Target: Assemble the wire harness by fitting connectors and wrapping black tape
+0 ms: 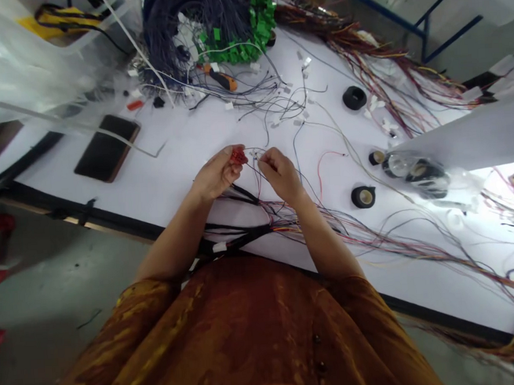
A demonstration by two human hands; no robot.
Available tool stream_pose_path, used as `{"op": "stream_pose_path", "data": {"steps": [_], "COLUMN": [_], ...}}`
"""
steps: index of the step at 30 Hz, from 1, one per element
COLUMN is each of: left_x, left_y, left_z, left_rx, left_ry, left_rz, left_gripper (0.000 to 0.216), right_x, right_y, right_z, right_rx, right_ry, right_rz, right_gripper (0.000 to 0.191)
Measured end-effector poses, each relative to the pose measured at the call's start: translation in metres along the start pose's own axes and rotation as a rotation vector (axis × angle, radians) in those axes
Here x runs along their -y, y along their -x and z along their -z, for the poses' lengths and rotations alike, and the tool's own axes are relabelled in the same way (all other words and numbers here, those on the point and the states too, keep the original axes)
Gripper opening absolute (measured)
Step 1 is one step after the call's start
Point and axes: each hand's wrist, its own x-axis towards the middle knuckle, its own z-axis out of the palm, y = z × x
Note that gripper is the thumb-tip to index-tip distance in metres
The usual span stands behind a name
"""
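My left hand [218, 173] is closed round a small red connector [238, 156] held above the white table [172, 163]. My right hand [279, 172] is pinched on a thin wire [253, 155] right beside the connector. From both hands a bundle of thin coloured wires [293, 219] runs down and off to the right, joined by black taped harness branches [237, 237] near the table's front edge.
A dark phone [106, 147] lies at left. Rolls of black tape [363, 196] [354, 97] sit at right, near a clear bag with more rolls [416, 171]. Green connectors [247, 30], dark wire coils [194, 22], an orange-handled tool [221, 78] and loose wires lie at the back.
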Motion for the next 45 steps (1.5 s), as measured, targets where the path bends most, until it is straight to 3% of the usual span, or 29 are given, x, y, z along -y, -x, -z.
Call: {"op": "stream_pose_path", "data": {"steps": [6, 13, 20, 28, 36, 39, 41, 43, 45], "left_x": [0.005, 0.008, 0.010, 0.019, 0.033, 0.035, 0.032, 0.029, 0.028], "left_y": [-0.002, -0.001, 0.001, 0.005, 0.001, -0.004, -0.008, -0.012, -0.014], "left_z": [-0.004, -0.003, -0.003, -0.006, -0.004, -0.005, -0.006, -0.006, -0.005], "left_rx": [-0.098, -0.066, -0.040, 0.126, 0.187, 0.040, -0.118, -0.212, -0.230], "left_ry": [-0.014, -0.061, -0.169, -0.264, -0.274, -0.151, -0.058, -0.008, -0.010], "left_rz": [-0.001, -0.051, -0.127, -0.193, -0.298, -0.195, -0.148, -0.156, -0.187], "left_gripper": [0.043, 0.027, 0.026, 0.032, 0.035, 0.028, 0.038, 0.047, 0.047], "right_x": [0.011, 0.010, 0.009, 0.001, -0.015, -0.018, -0.019, -0.020, -0.024], "right_y": [0.007, 0.011, 0.014, 0.018, 0.028, 0.036, 0.053, 0.081, 0.118], "right_z": [-0.004, -0.008, -0.009, -0.008, -0.016, -0.002, 0.022, 0.051, 0.077], "right_rx": [0.018, -0.034, -0.066, -0.039, -0.083, -0.154, -0.277, -0.387, -0.369], "right_ry": [0.005, 0.023, 0.056, 0.171, 0.194, 0.170, 0.166, 0.191, 0.220], "right_rz": [0.015, -0.003, 0.019, 0.062, 0.111, 0.163, 0.175, 0.113, -0.020], "right_gripper": [0.019, 0.018, 0.016, 0.018, 0.015, 0.016, 0.018, 0.018, 0.019]}}
